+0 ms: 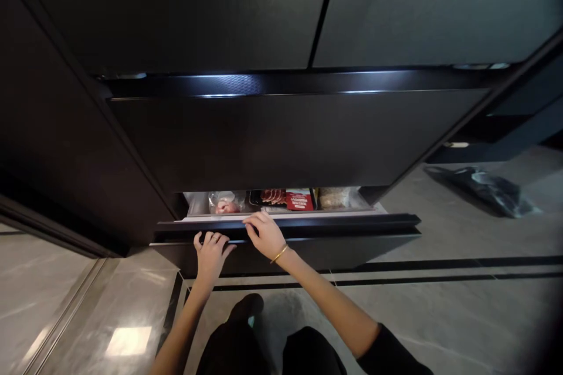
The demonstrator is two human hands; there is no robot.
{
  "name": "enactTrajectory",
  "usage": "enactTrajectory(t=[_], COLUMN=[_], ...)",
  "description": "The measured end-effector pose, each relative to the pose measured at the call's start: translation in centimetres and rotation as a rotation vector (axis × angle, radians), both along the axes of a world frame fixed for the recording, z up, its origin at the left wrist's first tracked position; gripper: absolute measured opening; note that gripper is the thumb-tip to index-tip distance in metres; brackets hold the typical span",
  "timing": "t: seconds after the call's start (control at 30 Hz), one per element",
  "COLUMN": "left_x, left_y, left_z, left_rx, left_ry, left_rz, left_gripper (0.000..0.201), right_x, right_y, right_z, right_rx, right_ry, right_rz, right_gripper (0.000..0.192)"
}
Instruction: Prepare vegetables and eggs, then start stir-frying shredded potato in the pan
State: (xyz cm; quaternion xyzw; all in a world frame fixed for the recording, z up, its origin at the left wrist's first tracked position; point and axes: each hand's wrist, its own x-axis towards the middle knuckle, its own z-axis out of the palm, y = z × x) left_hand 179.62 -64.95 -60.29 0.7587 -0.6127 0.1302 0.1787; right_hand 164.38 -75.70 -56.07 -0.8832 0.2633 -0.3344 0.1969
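1. Drawer (308, 228) of a dark refrigerator, the lowest one, stands partly pulled out; its front rail runs across the middle of the view.
2. Left hand (211, 252) grips the top edge of the drawer front, fingers hooked over the rail, closed on it.
3. Right hand (266, 234) rests just beside it on the same rail, fingers curled over the inner lip; a gold bangle (279, 254) sits on the wrist.
4. Inside the gap: a clear bag of pale meat (225, 203) at left, a black tray of sliced red meat (272, 195), a red box (299, 200) and a bag of brownish grain (333, 197) at right, packed side by side.
5. Upper drawer (285, 135) above is shut.
6. Black plastic bag (484, 187) lies on the grey tile floor (440, 316), well apart to the right.
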Motion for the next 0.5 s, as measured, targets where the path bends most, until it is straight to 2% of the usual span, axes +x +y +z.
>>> enactTrajectory(t=[0.1, 0.2, 0.27, 0.33, 0.4, 0.43, 0.5], left_x=[0.3, 0.5, 0.9, 1.4, 2.2, 2.5, 3.1], left_y=[-2.2, -4.5, -6.1, -7.8, -9.6, -10.4, -11.7], left_z=[-0.3, -0.4, -0.3, -0.1, 0.1, 0.2, 0.3], left_rx=[-0.061, -0.094, -0.079, -0.054, -0.041, -0.041, -0.047], left_ry=[-0.066, -0.102, -0.119, -0.139, -0.151, -0.151, -0.127], left_rz=[0.054, 0.125, 0.146, 0.155, 0.157, 0.155, 0.141], left_gripper=[0.022, 0.028, 0.030, 0.029, 0.028, 0.028, 0.028], right_x=[-1.6, -2.9, -3.4, -3.3, -2.8, -2.4, -1.6], right_y=[0.2, -0.7, -2.1, -3.7, -5.4, -6.0, -7.0], right_z=[-2.3, -5.7, -7.9, -9.4, -9.7, -9.3, -7.2], right_rx=[-0.048, 0.019, 0.082, 0.123, 0.145, 0.152, 0.173], right_ry=[0.046, 0.090, 0.077, 0.029, -0.046, -0.093, -0.202], right_rz=[-0.265, -0.443, -0.477, -0.450, -0.411, -0.396, -0.372], right_gripper=[0.018, 0.018, 0.016, 0.014, 0.018, 0.020, 0.020])
